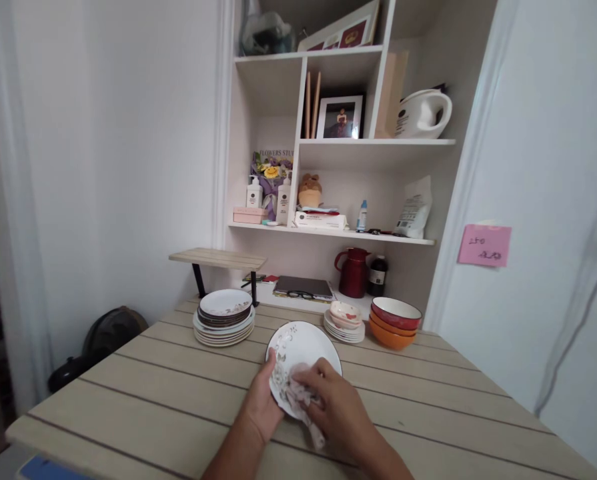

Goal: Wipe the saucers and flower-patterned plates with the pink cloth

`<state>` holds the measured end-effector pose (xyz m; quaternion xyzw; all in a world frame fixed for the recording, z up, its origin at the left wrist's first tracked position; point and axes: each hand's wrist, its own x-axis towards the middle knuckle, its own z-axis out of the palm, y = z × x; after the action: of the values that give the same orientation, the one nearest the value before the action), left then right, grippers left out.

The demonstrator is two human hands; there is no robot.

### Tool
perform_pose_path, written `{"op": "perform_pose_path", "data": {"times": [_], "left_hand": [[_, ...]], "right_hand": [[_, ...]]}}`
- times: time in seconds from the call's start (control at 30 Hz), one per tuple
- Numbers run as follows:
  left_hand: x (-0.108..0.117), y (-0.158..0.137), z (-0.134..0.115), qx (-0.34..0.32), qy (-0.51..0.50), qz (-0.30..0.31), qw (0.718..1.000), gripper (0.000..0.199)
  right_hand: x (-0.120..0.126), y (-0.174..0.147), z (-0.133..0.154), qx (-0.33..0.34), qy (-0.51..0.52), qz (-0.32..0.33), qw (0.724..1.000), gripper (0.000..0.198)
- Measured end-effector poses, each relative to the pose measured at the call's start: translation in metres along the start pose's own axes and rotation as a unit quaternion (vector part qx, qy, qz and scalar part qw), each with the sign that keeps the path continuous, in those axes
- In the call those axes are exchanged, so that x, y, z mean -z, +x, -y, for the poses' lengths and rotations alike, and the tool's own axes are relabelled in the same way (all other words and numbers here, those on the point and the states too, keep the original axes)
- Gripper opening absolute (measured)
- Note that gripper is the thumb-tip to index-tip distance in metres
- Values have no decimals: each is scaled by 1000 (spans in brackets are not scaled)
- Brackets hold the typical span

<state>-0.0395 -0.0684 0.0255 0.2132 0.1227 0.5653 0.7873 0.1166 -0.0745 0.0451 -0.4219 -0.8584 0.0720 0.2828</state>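
Observation:
A white plate (312, 345) with a floral pattern and a dark rim is tilted up above the table in front of me. My left hand (264, 399) grips its left edge, thumb over the rim and the fingers hidden behind. My right hand (331, 403) is closed around a pale, crumpled cloth (303, 400), which lies against the plate's lower face. One end of the cloth hangs down below the plate.
On the slatted table (178, 407) stand a plate stack (224, 320) at back left, small dishes on saucers (345, 323) and stacked red and orange bowls (394, 327) at back right. A small raised stand (218, 259), red jug (353, 273) and laptop (303, 287) are behind.

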Motion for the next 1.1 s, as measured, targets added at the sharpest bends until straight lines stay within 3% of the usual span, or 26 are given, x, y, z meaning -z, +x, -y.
{"op": "perform_pose_path", "data": {"times": [0.1, 0.4, 0.5, 0.6, 0.8, 0.93, 1.1], "left_hand": [[-1, 2, 7, 23, 19, -5, 1000, 54], [4, 6, 12, 48, 13, 26, 998, 52], [11, 7, 5, 22, 1, 40, 999, 54], [16, 8, -1, -1, -5, 46, 999, 54], [12, 6, 0, 0, -9, 42, 999, 51], [6, 7, 11, 53, 12, 7, 998, 53], [5, 8, 17, 75, 7, 25, 997, 55]], "right_hand": [[-6, 4, 8, 19, 10, -24, 999, 55], [11, 18, -12, -34, -130, -170, 976, 35], [17, 11, -21, -79, -160, -161, 971, 33], [17, 3, -18, -98, -153, -110, 977, 36], [0, 0, 7, 14, -63, -26, 998, 45], [-6, 10, 11, 41, -84, -75, 993, 48], [7, 23, -9, 14, -127, -153, 980, 43]]}}
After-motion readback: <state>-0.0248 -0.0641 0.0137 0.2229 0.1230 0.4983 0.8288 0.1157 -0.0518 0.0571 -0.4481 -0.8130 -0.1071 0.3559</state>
